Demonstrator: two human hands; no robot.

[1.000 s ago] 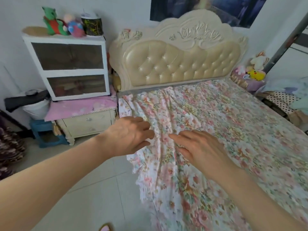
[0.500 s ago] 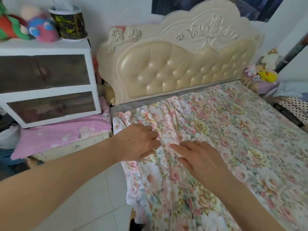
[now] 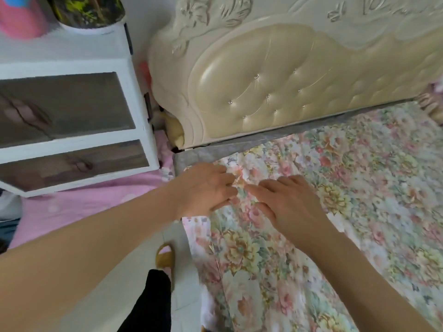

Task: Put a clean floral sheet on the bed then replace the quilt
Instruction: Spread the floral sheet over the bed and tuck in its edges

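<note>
We take the headboard (image 3: pixel 275 75) as our landmark. The sheet (image 3: pixel 323 212) lies spread over the bed below it, but falls short: a grey strip of mattress (image 3: pixel 275 137) shows between the sheet's top edge and the headboard, and the grey corner nearest the cabinet (image 3: pixel 72 130) is still bare. The sheet's side edge hangs loosely toward the floor on that same side.

Our left hand (image 3: pixel 203 188) rests at the sheet's top corner, just below the headboard's cabinet-side end, fingers bent over a small bunch of cloth; we cannot tell for certain whether it pinches the corner or only presses on it. Our right hand (image 3: pixel 285 204) lies just beside it, farther from the cabinet, fingers straight and relaxed, flat on the cloth.

We judge the sheet thin, light and limp. It creases where we touch it and will slide easily over the mattress, so a pull at one point will drag a ridge rather than move the whole. The place to take hold is the hem at this corner, gathered firmly, then drawn up toward the headboard and over the bare grey corner, while the flat hand smooths the wrinkles outward. No quilt is in view.
</note>
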